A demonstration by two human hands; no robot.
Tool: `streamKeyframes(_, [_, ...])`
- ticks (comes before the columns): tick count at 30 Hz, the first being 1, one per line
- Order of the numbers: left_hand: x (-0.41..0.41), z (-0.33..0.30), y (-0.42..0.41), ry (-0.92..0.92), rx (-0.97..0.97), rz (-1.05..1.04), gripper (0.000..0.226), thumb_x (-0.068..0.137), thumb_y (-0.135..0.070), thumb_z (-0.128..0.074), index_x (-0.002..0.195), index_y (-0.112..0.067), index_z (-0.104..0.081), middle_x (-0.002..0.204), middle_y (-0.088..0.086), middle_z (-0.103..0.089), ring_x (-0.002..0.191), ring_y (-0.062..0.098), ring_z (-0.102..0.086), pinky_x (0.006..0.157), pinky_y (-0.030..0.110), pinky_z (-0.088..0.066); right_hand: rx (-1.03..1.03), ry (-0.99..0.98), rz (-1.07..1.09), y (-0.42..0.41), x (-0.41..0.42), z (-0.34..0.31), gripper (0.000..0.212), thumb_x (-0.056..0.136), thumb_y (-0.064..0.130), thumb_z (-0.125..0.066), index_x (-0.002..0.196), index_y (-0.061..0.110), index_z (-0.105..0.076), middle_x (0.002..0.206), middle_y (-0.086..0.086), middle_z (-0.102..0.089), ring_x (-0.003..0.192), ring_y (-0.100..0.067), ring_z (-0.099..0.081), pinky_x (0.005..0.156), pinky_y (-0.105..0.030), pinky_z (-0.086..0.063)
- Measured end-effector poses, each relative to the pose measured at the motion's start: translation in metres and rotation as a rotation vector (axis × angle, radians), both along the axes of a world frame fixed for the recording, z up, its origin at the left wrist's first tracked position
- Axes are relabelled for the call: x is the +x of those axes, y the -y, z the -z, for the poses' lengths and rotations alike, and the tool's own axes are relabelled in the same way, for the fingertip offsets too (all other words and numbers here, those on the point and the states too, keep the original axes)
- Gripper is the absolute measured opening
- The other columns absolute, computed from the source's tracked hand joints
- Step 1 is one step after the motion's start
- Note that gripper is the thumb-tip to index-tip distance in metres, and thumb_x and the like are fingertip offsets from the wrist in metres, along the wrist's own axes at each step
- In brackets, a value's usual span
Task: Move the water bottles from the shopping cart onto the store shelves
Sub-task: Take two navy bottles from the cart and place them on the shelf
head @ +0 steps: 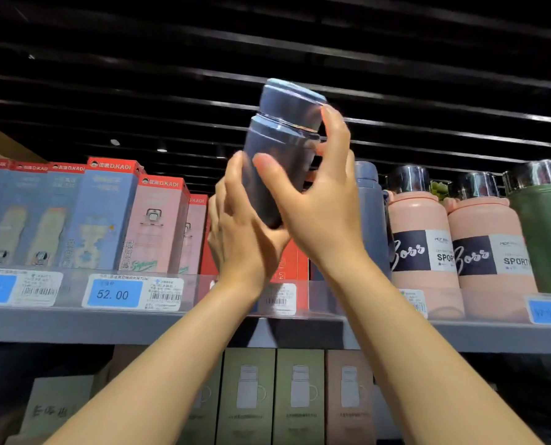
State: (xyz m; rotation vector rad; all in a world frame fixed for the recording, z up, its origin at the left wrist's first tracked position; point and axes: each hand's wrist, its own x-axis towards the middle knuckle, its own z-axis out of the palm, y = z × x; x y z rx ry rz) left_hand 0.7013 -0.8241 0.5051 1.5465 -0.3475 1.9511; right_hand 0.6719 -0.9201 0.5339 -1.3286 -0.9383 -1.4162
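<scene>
A dark blue water bottle (pixel 284 136) with a wide lid is held up high in front of the top shelf (pixel 107 326), tilted with its lid toward the upper right. My left hand (pixel 239 236) cups its bottom from the left. My right hand (pixel 319 200) wraps its side, thumb across the front and fingers reaching up by the lid. The bottle is above the gap between the red boxes (pixel 292 261) and a blue bottle (pixel 369 207) standing on the shelf. The shopping cart is out of view.
Boxed bottles in blue and pink cartons (pixel 107 216) fill the shelf's left. Two pink bottles (pixel 421 245) and a green one (pixel 547 232) stand at the right. Price tags (pixel 113 293) line the shelf's clear front rail. Green and pink boxes (pixel 274 396) sit on the shelf below.
</scene>
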Motion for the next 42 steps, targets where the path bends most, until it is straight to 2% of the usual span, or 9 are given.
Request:
streamKeyframes(5, [0.004,-0.001,-0.004,0.052,0.097,-0.011,0.085,0.074,-0.043,-0.051,0.146,-0.015,-0.015,0.147,0.013,-0.038,0.129,0.03,-0.039,0.098,0.001,-0.011,0.055,-0.03,0.0,-0.015,-0.002,-0.008,0.099,0.068,0.042,-0.081,0.146,0.032,-0.019,0.135,0.004,-0.041,0.105,-0.006,-0.049,0.091,-0.03,-0.047])
streamKeyframes(8, [0.004,0.0,-0.008,-0.025,0.171,0.043,0.101,0.067,-0.049,-0.062,0.149,-0.011,-0.018,0.148,0.009,-0.035,0.131,0.022,-0.033,0.107,0.01,-0.015,0.061,-0.054,-0.024,-0.013,0.006,-0.014,0.099,0.066,0.041,-0.082,0.143,0.031,-0.021,0.133,0.001,-0.047,0.112,-0.014,-0.053,0.092,-0.038,-0.05])
streamKeyframes(12, [-0.008,0.005,-0.016,-0.257,0.275,0.081,0.111,0.066,-0.045,-0.082,0.152,-0.023,-0.016,0.153,-0.006,-0.031,0.138,0.014,-0.027,0.109,0.027,-0.027,0.066,-0.151,-0.037,-0.009,0.019,-0.017,0.093,0.063,0.038,-0.078,0.138,0.034,-0.023,0.111,0.01,-0.055,0.098,-0.019,-0.062,0.085,-0.045,-0.053])
streamKeyframes(16, [-0.028,0.03,-0.046,-0.337,0.346,-0.243,0.078,0.076,-0.068,-0.049,0.144,-0.031,-0.038,0.144,-0.011,-0.045,0.133,0.012,-0.034,0.103,0.037,-0.035,0.034,-0.224,0.01,-0.006,0.034,-0.015,0.096,0.057,0.038,-0.07,0.139,0.037,-0.02,0.117,0.004,-0.054,0.097,-0.022,-0.061,0.087,-0.047,-0.052])
streamKeyframes(21, [-0.04,0.078,-0.091,-0.36,0.375,-0.662,0.068,0.091,-0.063,-0.027,0.122,-0.016,-0.065,0.117,0.006,-0.067,0.111,0.03,-0.059,0.099,0.051,-0.039,-0.096,-0.396,0.167,-0.008,0.05,-0.017,0.098,0.062,0.041,-0.07,0.143,0.037,-0.016,0.121,-0.004,-0.055,0.097,-0.027,-0.06,0.086,-0.045,-0.053])
streamKeyframes(25, [-0.038,0.085,-0.094,-0.338,0.389,-0.724,0.074,0.095,-0.062,-0.017,0.116,-0.013,-0.069,0.102,0.008,-0.07,0.095,0.032,-0.064,0.096,0.05,-0.04,-0.105,-0.458,0.273,-0.007,0.059,-0.019,0.095,0.072,0.043,-0.068,0.148,0.03,-0.011,0.125,-0.004,-0.053,0.099,-0.026,-0.056,0.079,-0.035,-0.045])
streamKeyframes(33, [-0.04,0.085,-0.091,-0.328,0.385,-0.754,0.067,0.094,-0.059,-0.024,0.111,-0.012,-0.069,0.091,0.006,-0.067,0.085,0.032,-0.062,0.089,0.048,-0.041,-0.265,-0.502,0.472,-0.007,0.064,0.011,0.1,0.074,0.031,-0.069,0.148,0.03,-0.002,0.114,-0.01,-0.057,0.096,-0.035,-0.058,0.071,-0.035,-0.041])
streamKeyframes(38, [-0.043,0.082,-0.092,-0.361,0.406,-0.753,0.061,0.091,-0.057,-0.033,0.11,-0.012,-0.069,0.091,0.005,-0.068,0.083,0.031,-0.061,0.085,0.046,-0.041,-0.29,-0.683,0.392,-0.014,0.06,0.004,0.127,0.062,0.069,-0.072,0.15,0.029,0.011,0.142,-0.011,-0.044,0.123,-0.036,-0.049,0.091,-0.044,-0.044])
streamKeyframes(42, [-0.043,0.082,-0.093,-0.357,0.401,-0.763,0.058,0.092,-0.056,-0.033,0.109,-0.012,-0.068,0.087,0.004,-0.064,0.079,0.03,-0.058,0.083,0.045,-0.041,-0.297,-0.751,0.409,-0.035,0.064,-0.014,0.136,0.063,0.056,-0.081,0.149,0.024,0.018,0.139,-0.009,-0.048,0.121,-0.032,-0.053,0.078,-0.037,-0.041])
